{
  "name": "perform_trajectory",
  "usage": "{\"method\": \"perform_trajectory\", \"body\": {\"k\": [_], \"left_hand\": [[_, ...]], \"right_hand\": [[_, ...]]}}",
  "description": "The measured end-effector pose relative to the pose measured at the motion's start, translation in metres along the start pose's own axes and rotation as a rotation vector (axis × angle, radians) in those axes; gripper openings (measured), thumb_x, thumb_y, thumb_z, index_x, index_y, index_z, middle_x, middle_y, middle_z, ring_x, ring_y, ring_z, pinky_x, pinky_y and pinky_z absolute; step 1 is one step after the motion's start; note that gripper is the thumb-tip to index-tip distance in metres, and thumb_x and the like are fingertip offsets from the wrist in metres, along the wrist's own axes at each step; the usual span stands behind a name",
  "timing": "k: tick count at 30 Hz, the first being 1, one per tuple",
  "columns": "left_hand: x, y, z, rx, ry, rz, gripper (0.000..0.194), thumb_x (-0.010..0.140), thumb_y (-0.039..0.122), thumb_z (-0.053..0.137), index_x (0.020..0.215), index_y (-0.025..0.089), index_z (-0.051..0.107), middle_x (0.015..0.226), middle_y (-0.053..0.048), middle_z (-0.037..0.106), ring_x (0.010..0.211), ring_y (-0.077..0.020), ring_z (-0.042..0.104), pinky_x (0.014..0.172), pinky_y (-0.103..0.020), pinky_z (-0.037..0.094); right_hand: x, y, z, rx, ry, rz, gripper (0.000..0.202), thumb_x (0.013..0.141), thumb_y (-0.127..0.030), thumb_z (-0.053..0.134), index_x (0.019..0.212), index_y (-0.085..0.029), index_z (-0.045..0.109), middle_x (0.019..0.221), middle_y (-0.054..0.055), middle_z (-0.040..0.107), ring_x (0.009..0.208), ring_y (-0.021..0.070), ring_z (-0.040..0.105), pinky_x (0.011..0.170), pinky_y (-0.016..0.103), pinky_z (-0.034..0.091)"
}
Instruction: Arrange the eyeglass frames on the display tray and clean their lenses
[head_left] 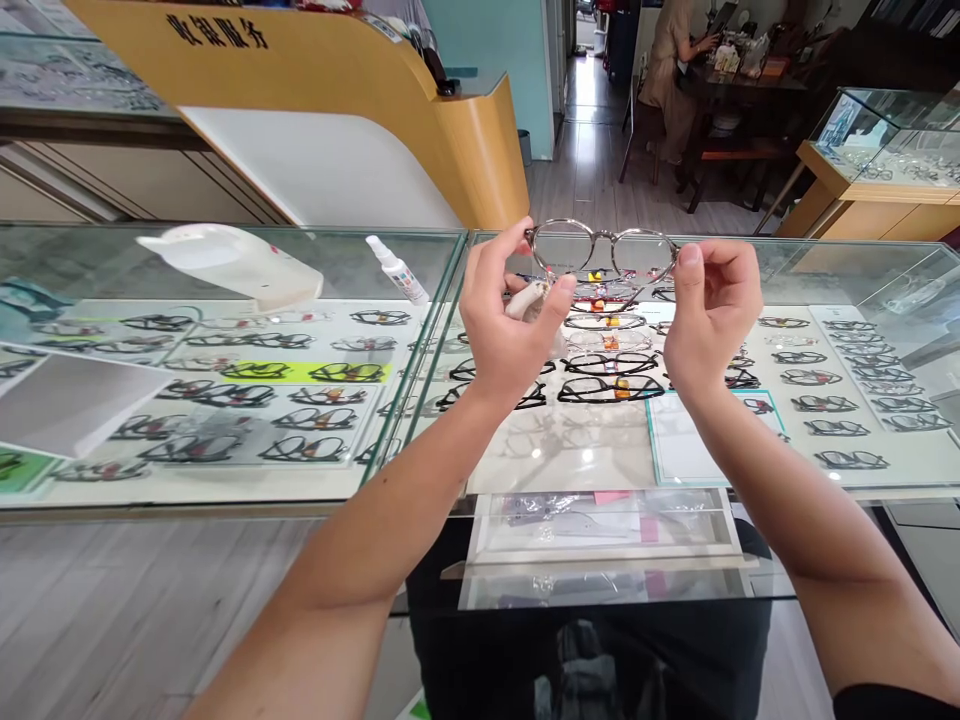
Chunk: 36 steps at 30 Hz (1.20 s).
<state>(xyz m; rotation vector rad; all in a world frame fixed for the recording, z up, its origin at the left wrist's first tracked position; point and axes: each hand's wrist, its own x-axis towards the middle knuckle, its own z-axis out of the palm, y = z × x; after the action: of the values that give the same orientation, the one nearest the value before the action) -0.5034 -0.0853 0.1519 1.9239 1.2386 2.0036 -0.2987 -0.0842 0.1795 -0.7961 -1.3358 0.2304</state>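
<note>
A pair of eyeglasses (pixel 603 236) with thin, round, dark-and-clear frames is held up above the glass display counter (pixel 577 455). My left hand (pixel 504 325) grips it near the left hinge, fingers raised to the rim. Tucked in that same hand is a small crumpled whitish piece (pixel 529 298), perhaps a cloth; its kind is hard to make out. At the other end, my right hand (pixel 709 315) pinches the right hinge between thumb and curled fingers. Below, under the glass, rows of spectacle frames (pixel 611 388) lie on a white shelf.
On the left counter a white spray bottle (pixel 397 270) stands near a white curved holder (pixel 232 262). A white card (pixel 79 400) lies closer. Beyond are a yellow service desk (pixel 480 140) and a seated person (pixel 667 75). An open drawer (pixel 600 530) is below the counter top.
</note>
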Motion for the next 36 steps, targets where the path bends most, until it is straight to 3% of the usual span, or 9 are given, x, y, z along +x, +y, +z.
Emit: {"method": "perform_trajectory", "body": {"k": [4,8,14,19,26,36], "left_hand": [[-0.002,0.003,0.001,0.037,-0.007,-0.010,0.059,0.094,0.063,0.077,0.144,0.033,0.062,0.132,-0.009,0.068,0.092,-0.0189,0.070,0.078,-0.035,0.062],[-0.003,0.001,0.002,0.012,0.021,-0.055,0.068,0.087,0.066,0.084,0.143,0.034,0.062,0.135,-0.009,0.069,0.101,-0.0232,0.071,0.080,-0.037,0.063],[-0.004,-0.002,0.003,-0.022,0.116,-0.050,0.076,0.080,0.066,0.090,0.142,0.032,0.062,0.149,-0.012,0.064,0.116,-0.0288,0.070,0.090,-0.041,0.063],[-0.005,-0.002,0.006,0.003,0.152,-0.049,0.076,0.081,0.066,0.088,0.143,0.031,0.062,0.148,-0.012,0.064,0.114,-0.0284,0.070,0.090,-0.041,0.062],[-0.005,-0.004,0.005,-0.008,0.129,-0.047,0.079,0.082,0.070,0.086,0.146,0.030,0.061,0.145,-0.012,0.063,0.118,-0.0294,0.068,0.093,-0.043,0.061],[-0.003,-0.002,0.006,-0.030,0.167,-0.011,0.076,0.079,0.069,0.089,0.139,0.029,0.065,0.143,-0.012,0.066,0.127,-0.0312,0.067,0.096,-0.042,0.061]], "right_hand": [[0.000,-0.005,0.001,-0.061,0.048,-0.106,0.027,0.110,-0.049,0.056,0.099,-0.026,0.064,0.093,0.001,0.060,0.090,0.0161,0.065,0.084,0.039,0.057],[-0.003,-0.008,0.001,-0.082,0.001,-0.046,0.036,0.108,-0.060,0.053,0.101,-0.027,0.066,0.100,0.004,0.062,0.106,0.0213,0.069,0.094,0.046,0.059],[-0.007,-0.012,0.003,0.040,-0.044,0.053,0.032,0.106,-0.059,0.057,0.110,-0.031,0.072,0.112,0.007,0.065,0.125,0.0275,0.066,0.101,0.050,0.060],[-0.004,-0.008,0.003,0.073,-0.097,0.081,0.033,0.107,-0.060,0.056,0.118,-0.032,0.069,0.116,0.007,0.065,0.123,0.0249,0.067,0.101,0.046,0.061],[0.000,-0.008,0.001,0.132,-0.137,0.164,0.028,0.103,-0.057,0.064,0.113,-0.031,0.068,0.114,0.007,0.071,0.111,0.0220,0.072,0.096,0.041,0.063],[0.005,-0.012,-0.002,0.203,-0.234,0.244,0.031,0.101,-0.058,0.067,0.117,-0.031,0.068,0.115,0.007,0.074,0.114,0.0238,0.074,0.093,0.041,0.066]]}}
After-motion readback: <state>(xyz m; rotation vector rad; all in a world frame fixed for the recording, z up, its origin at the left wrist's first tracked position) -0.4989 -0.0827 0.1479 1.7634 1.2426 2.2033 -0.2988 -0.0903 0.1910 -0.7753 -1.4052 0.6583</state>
